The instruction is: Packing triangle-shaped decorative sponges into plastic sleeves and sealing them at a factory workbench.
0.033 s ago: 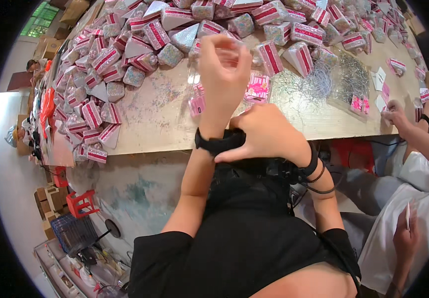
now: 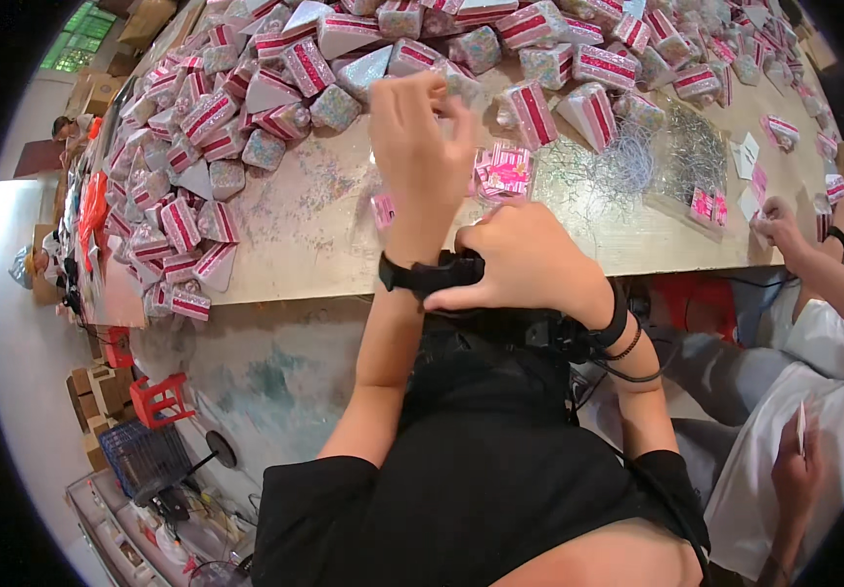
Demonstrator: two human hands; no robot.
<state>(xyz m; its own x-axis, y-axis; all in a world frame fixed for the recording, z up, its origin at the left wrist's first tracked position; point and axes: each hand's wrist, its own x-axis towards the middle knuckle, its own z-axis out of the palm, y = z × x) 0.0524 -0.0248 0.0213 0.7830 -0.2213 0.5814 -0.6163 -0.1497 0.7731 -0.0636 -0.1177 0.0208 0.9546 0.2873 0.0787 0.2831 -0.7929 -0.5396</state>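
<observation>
My left hand [image 2: 420,147] is raised over the near part of the table, its fingers loosely bent and the thumb apart, with nothing in it. A black wristband with a small dark block [image 2: 446,272] goes round my left wrist. My right hand [image 2: 534,256] grips that block from the right, thumb below and fingers above; its fingertips are partly hidden. Beyond my left hand lie several cake-slice-shaped pieces [image 2: 528,115] in pink, white and glitter. Pink printed cards [image 2: 508,171] in a clear tray lie just right of my left hand.
A large heap of cake-slice pieces [image 2: 209,117] covers the far and left table [image 2: 295,230]. A clear box of silvery strands [image 2: 686,161] stands to the right. At the right edge, a co-worker's hands [image 2: 779,230] handle small cards. A red stool [image 2: 160,401] stands on the floor at left.
My left hand has turned at the wrist and shifted slightly left, its fingers curling more. My right hand stays at the wristband.
</observation>
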